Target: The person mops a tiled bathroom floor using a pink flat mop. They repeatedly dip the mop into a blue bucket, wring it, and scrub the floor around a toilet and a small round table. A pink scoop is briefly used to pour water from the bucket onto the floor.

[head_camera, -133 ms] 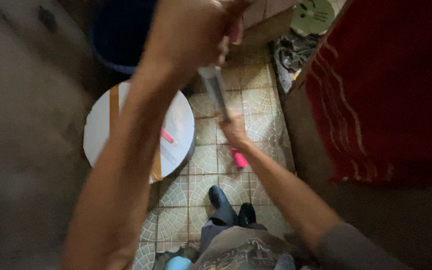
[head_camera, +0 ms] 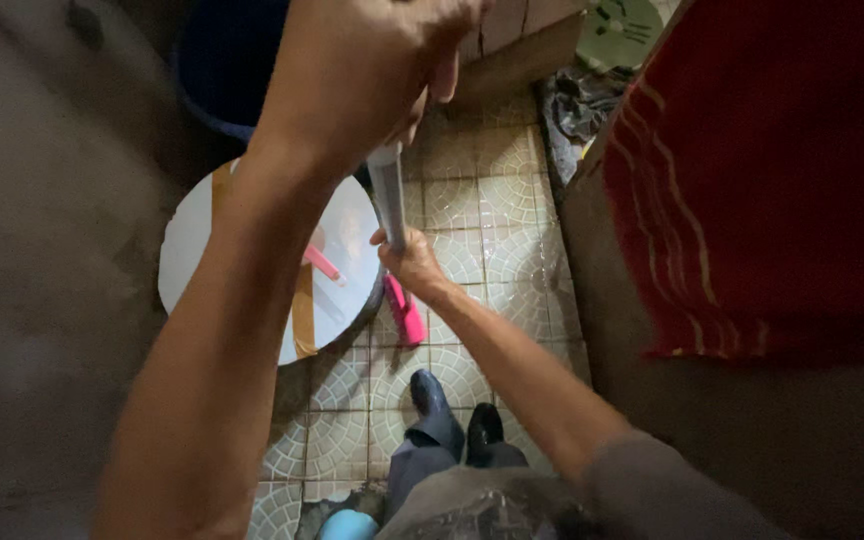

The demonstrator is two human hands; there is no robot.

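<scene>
Left hand (head_camera: 367, 70) closes around the top of a grey handle (head_camera: 388, 200); right hand (head_camera: 410, 262) grips it lower, apparently above its pink end (head_camera: 407, 315), right of the white round lid (head_camera: 192, 250)

Left hand (head_camera: 367, 70) raised, grip closed; right hand (head_camera: 410, 262) lower, grip closed.

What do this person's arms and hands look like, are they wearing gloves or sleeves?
No gloves: both the left hand and the right hand are bare. The left forearm is uncovered along all that shows. The right arm is bare up to a grey sleeve near the elbow. No watch, ring or bracelet is visible.
</scene>
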